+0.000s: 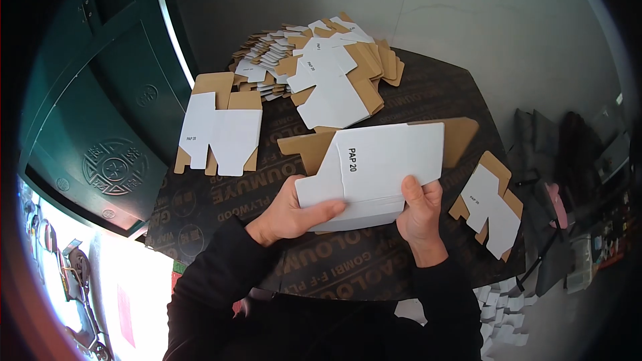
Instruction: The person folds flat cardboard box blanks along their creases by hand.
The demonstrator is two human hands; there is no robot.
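Observation:
A white cardboard box blank (381,160) marked "PAP 20" is held up over the dark table, its brown inner side showing at the left and right flaps. My left hand (291,214) grips its lower left part, thumb on the white face and fingers hidden behind. At the lower right edge, my right hand (421,214) is closed on the same blank, thumb on the front. A crease runs across the blank just above my thumbs, and the strip below it is bent.
Flat blanks lie on the table (241,200): one at the left (231,130), one at the right (491,207), and a large pile (328,87) at the back. White pieces (505,314) lie on the floor at lower right. A green door (114,113) stands left.

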